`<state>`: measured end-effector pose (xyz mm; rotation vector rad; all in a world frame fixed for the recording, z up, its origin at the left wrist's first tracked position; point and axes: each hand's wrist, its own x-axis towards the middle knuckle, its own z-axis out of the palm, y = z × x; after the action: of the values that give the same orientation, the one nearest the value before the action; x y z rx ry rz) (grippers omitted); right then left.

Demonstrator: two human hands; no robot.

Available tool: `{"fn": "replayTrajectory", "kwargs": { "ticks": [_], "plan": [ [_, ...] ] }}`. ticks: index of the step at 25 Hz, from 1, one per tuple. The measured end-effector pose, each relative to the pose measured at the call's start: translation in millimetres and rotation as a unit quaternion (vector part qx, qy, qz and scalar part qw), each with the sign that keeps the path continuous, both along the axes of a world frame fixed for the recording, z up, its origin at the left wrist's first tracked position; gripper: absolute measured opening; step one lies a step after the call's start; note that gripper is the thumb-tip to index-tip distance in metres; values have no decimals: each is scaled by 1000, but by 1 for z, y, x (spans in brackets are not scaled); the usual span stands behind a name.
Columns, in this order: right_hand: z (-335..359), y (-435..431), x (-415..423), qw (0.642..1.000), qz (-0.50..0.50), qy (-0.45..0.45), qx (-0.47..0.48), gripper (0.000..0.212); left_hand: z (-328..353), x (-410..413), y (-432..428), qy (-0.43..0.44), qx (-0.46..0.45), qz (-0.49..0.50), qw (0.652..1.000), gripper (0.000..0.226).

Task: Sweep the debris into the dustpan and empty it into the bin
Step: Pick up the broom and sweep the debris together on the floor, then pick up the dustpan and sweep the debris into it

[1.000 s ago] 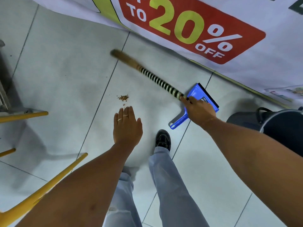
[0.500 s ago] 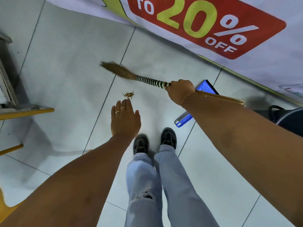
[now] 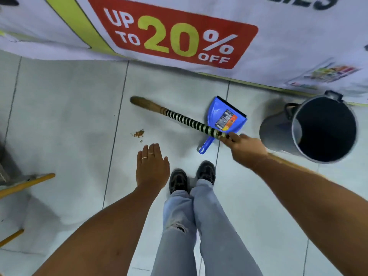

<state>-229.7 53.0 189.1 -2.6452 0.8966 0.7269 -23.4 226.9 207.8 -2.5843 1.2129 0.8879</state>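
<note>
Head view is showing us the debris [image 3: 138,133], a small brown pile of crumbs lying on the pale floor tiles [image 3: 65,120], just beyond the fingertips [image 3: 151,146] of our left hand [image 3: 152,166]. That hand is hovering flat with its fingers straight and together, gripping nothing. Our right hand [image 3: 246,149] is wrapping closed around the striped handle of the broom [image 3: 179,118], whose bristle end is pointing away past those fingers, well beyond the crumbs and seemingly raised, though we cannot tell whether it is touching the floor. The blue dustpan [image 3: 225,120] is lying on the tiles just beyond our right knuckles, with the broom handle crossing over its near edge, its mouth facing away from the pile. The grey bin [image 3: 322,128] is standing open just outside our right hand, near the dustpan.

We are judging the sweep as not yet begun. The risk we are seeing is scattering: a fast stroke would be flicking crumbs toward the banner [image 3: 173,36] rather than into the pan, since the pan is sitting well apart from the pile and turned the wrong way. The handle could also be knocking the dustpan aside as we swing.
</note>
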Motion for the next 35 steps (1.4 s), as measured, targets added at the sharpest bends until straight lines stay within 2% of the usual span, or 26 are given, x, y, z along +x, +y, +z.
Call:
{"fn": "replayTrajectory", "kwargs": {
  "ticks": [3,5,9,14,16,19,21,25,26,28,29,30,31,32,35],
  "plan": [
    [-9,31,-18,984,-170,-47,16,55,-9,-17,-28,4,-17,-36,999,58],
    [-21,33,-26,948,-305,-78,44,46,-30,-35,-53,12,-12,-56,998,58],
    [-65,30,-66,864,-494,-50,81,45,-96,-82,-98,48,22,-64,997,59],
    [-163,18,-127,752,-651,-61,84,42,-214,-150,-151,70,51,-85,993,57],
    [-207,7,-140,732,-673,-73,73,44,-267,-169,-171,41,38,-75,996,64],
    [-274,-8,-154,741,-663,-89,55,44,-339,-190,-197,21,34,-5,999,76],
    [-299,-11,-155,744,-660,-87,57,40,-366,-190,-205,19,29,66,997,72],
    [-311,-1,-143,716,-689,-66,93,30,-385,-177,-198,8,26,148,989,72],
    [-308,3,-139,709,-695,-59,103,34,-380,-172,-193,25,34,164,986,73],
    [-289,4,-129,719,-686,-39,105,56,-360,-157,-177,42,58,156,985,62],
    [-278,4,-125,747,-657,-17,101,64,-345,-148,-164,39,66,149,986,52],
    [-263,6,-118,799,-595,9,91,65,-323,-136,-147,35,76,156,984,43],
    [-251,8,-117,846,-527,29,70,61,-307,-131,-133,37,87,166,982,36],
    [-240,11,-114,875,-481,38,44,55,-292,-126,-119,40,94,177,979,32],
    [-192,33,-82,904,-428,-23,3,34,-232,-102,-64,42,94,220,970,31]
  ]
}}
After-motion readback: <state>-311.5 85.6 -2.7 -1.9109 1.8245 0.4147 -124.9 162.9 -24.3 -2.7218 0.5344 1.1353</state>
